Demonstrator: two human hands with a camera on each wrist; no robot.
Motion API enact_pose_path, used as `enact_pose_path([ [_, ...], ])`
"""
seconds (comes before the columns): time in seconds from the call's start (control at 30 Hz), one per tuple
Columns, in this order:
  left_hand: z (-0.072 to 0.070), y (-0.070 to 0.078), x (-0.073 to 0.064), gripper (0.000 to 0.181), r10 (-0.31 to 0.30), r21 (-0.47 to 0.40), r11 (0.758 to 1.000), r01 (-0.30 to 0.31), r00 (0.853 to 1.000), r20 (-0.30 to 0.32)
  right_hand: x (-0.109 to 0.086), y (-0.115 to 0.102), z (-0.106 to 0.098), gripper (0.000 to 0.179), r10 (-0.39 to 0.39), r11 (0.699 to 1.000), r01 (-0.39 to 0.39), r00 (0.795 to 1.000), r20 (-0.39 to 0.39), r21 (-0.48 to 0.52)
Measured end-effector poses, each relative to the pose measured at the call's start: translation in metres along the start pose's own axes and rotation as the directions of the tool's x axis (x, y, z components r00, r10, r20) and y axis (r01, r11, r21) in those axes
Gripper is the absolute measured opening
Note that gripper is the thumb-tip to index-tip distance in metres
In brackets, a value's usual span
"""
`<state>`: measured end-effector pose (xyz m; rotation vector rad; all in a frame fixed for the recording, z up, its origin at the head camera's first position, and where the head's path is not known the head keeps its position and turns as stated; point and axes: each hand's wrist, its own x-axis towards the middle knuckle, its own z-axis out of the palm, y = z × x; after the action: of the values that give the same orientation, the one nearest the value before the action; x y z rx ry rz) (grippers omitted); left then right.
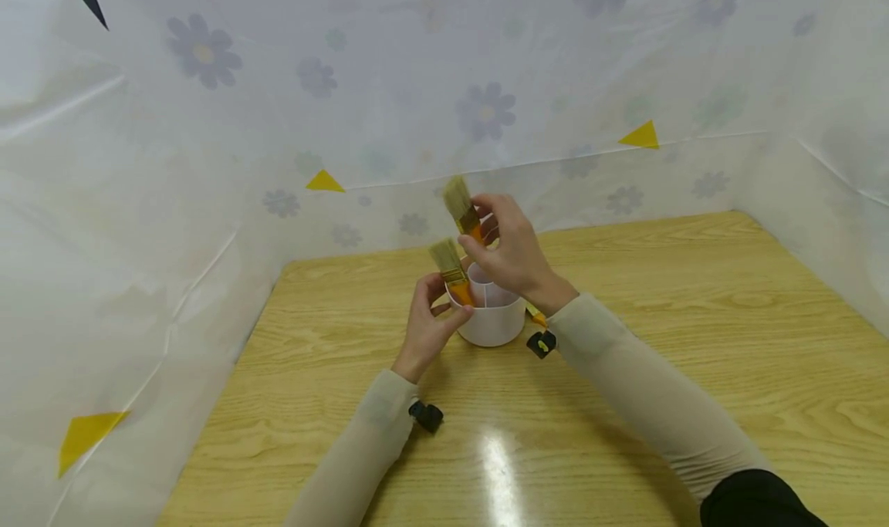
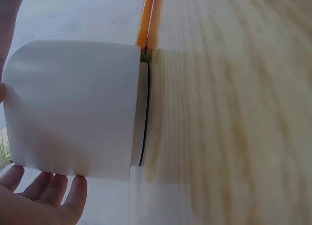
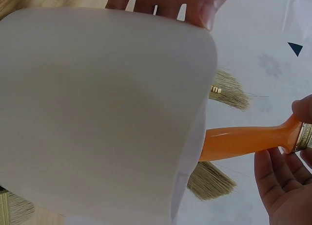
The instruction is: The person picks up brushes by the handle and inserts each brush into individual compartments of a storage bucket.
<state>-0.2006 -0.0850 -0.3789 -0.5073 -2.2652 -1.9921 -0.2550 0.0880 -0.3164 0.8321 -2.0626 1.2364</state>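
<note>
A white compartmented holder [image 1: 491, 328] stands on the table. My left hand [image 1: 427, 328] grips its left side, with fingertips [image 2: 75, 196] against the wall. With my right hand [image 1: 515, 253] I hold a paintbrush [image 1: 460, 205] by its metal band, bristles up. Its orange handle [image 3: 239, 142] reaches down into the holder in the right wrist view. Another orange-handled paintbrush [image 1: 451, 268] stands bristles-up at the holder's left, beside my left hand. Bristles of a further brush [image 3: 209, 181] show past the rim in the right wrist view. My right hand hides part of the holder's top.
One paintbrush [image 1: 537, 315] lies on the wooden table [image 1: 660, 319] right of the holder, partly hidden by the right wrist and its camera [image 1: 542, 344]. Flower-patterned white sheeting [image 1: 389, 110] closes in the back and sides, held with yellow tape pieces [image 1: 640, 136].
</note>
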Motion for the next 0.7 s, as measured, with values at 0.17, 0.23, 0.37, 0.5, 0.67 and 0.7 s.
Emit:
enact_pose_path([
  [0.17, 0.0001, -0.0003, -0.0001, 0.062, -0.002, 0.0, 1.0, 0.002, 1.0, 0.001, -0.0028, 0.0021, 0.0018, 0.049, -0.006, 1.0, 0.006, 1.0, -0.005, -0.004],
  [0.23, 0.0, -0.0004, 0.0, 0.062, -0.003, -0.002, 1.0, 0.003, 1.0, 0.001, -0.0036, 0.0021, 0.0022, 0.049, -0.007, 1.0, 0.007, 1.0, -0.005, -0.004],
  [0.37, 0.0002, -0.0002, 0.0001, 0.062, 0.0, 0.0, 1.0, 0.0, 1.0, -0.001, -0.0053, 0.0026, 0.0021, 0.05, -0.005, 1.0, 0.005, 1.0, -0.003, -0.004],
  [0.5, -0.0001, 0.0003, -0.0001, 0.062, 0.005, 0.005, 1.0, -0.005, 1.0, 0.001, -0.0071, 0.0045, 0.0023, 0.05, 0.002, 1.0, -0.002, 1.0, 0.0, -0.008],
  [0.67, -0.0004, 0.0006, 0.0, 0.062, 0.002, 0.013, 1.0, -0.002, 1.0, 0.002, -0.0091, 0.0068, 0.003, 0.05, 0.01, 1.0, -0.01, 1.0, -0.001, -0.006],
  [0.7, -0.0005, 0.0006, -0.0001, 0.062, 0.0, 0.012, 1.0, 0.0, 1.0, 0.003, -0.0094, 0.0069, 0.0031, 0.049, 0.013, 1.0, -0.013, 1.0, -0.004, -0.003],
])
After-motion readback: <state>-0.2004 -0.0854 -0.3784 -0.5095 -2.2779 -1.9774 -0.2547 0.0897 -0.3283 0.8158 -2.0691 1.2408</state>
